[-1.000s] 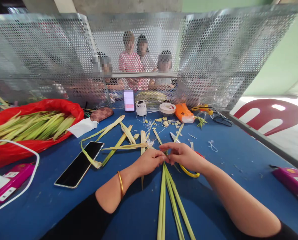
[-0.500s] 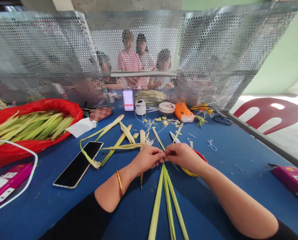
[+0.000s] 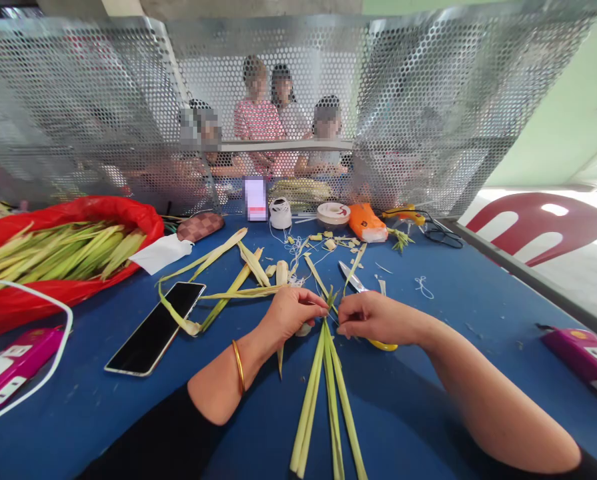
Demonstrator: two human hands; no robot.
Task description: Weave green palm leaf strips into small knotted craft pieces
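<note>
Long green leaf strips (image 3: 331, 393) fan out toward me over the blue table, gathered at their far end. My left hand (image 3: 295, 312) pinches that gathered end between thumb and fingertips; a gold bangle circles the wrist. Just to the right, my right hand (image 3: 365, 315) is closed, its fingertips pinching what looks like a fine thread running to the bundle. The thread is barely visible. Scissors (image 3: 352, 276) lie partly under my right hand, with a yellow handle showing below it. Dry husk pieces (image 3: 233, 291) lie left of my left hand.
A red bag (image 3: 148, 215) full of green leaves stands at the left. Near it lies a black phone (image 3: 155, 330). Along the back are a white thread spool (image 3: 280, 213), a tape roll (image 3: 333, 213), an orange tissue pack (image 3: 367, 223) and a glue gun (image 3: 403, 214). People sit behind a perforated metal screen (image 3: 288, 40).
My right hand has moved right, away from my left, uncovering the gathered tip of the strips. My left hand still pinches the bundle. The strips' near ends have shifted slightly left.
</note>
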